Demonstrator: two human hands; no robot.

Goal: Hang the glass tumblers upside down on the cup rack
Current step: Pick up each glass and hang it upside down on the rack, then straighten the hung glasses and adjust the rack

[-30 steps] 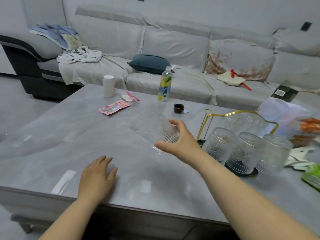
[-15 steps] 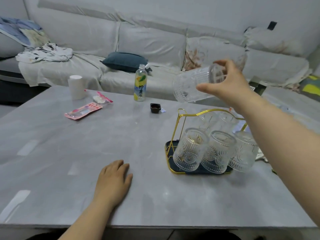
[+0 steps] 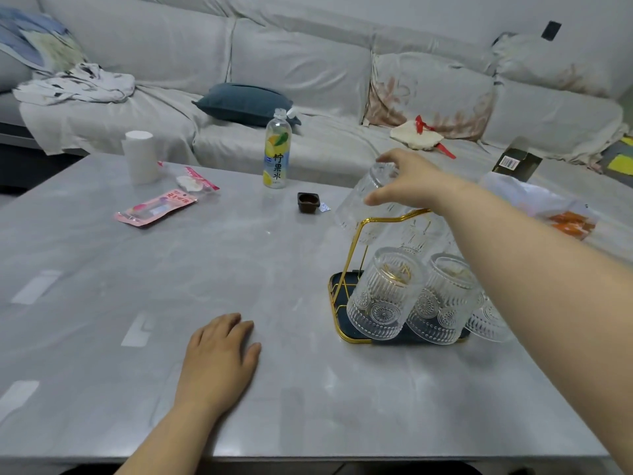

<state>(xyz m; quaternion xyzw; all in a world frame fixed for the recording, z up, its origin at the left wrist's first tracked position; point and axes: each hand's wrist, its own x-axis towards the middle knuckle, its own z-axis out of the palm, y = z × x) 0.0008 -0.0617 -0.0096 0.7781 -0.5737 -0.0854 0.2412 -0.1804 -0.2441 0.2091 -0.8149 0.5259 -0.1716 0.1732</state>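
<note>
My right hand [image 3: 406,181] grips a ribbed glass tumbler [image 3: 364,204] by its base, mouth tilted down, right over the far left corner of the gold wire cup rack [image 3: 354,255]. The rack stands on a dark tray with a gold rim [image 3: 337,301]. On its near side hang three tumblers upside down: one at the left [image 3: 382,293], one in the middle [image 3: 442,299], and one at the right [image 3: 486,320] partly hidden by my forearm. More glass shows behind them on the far side. My left hand [image 3: 219,361] lies flat on the grey table, fingers together.
On the table's far side stand a lemon water bottle [image 3: 276,149], a white paper roll [image 3: 139,156], pink packets [image 3: 156,209] and a small dark cup [image 3: 308,201]. A plastic bag with orange contents [image 3: 561,214] lies at the right. A grey sofa runs behind.
My right hand has carried the tumbler from the table's middle, up over the rack, and now down to the rack's far left corner, turning it mouth down. My left hand stays flat.
</note>
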